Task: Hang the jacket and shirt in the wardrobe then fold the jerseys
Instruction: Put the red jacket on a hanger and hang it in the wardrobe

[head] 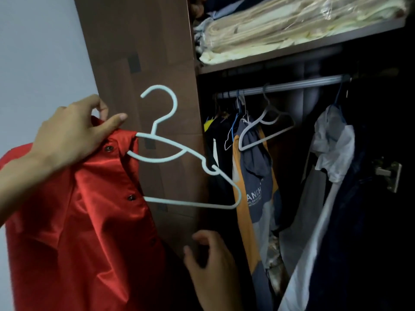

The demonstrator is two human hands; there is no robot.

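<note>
Gripping one red shirt (74,221) — left hand (74,133) — one pale hanger (179,153), perhaps half-inserted.

A wooden shelf (314,44) inside the wardrobe (143,52) is carrying a stack of cream folded linens (280,30) in clear plastic, while below it a metal rail (292,85) is bearing an empty grey hanger (265,129) and several hanging garments (256,176).

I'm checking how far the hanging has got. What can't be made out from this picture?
- Head view: the left arm of the light blue hanger is hidden inside the red shirt.
- The right hand is motion-blurred; its grip is unclear.
- The wardrobe's right interior is too dark.
- The left hand pinches the collar.
</note>
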